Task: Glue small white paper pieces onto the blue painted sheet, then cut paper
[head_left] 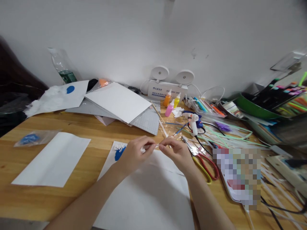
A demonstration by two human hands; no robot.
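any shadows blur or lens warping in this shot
Head view: soft shadow on the white paper below the left hand and right hand; head view: the small white piece between them, too blurred to identify; head view: wide-angle distortion seems to tilt the plastic bottle.

A wooden table (31, 203) carries a large white sheet (144, 198) at its near edge, with a smaller white sheet (51, 161) and a clear bag (43, 137) (something blue inside) to the left. Scissors (194, 152) lie to the right, with a power strip (283, 169) farther over.
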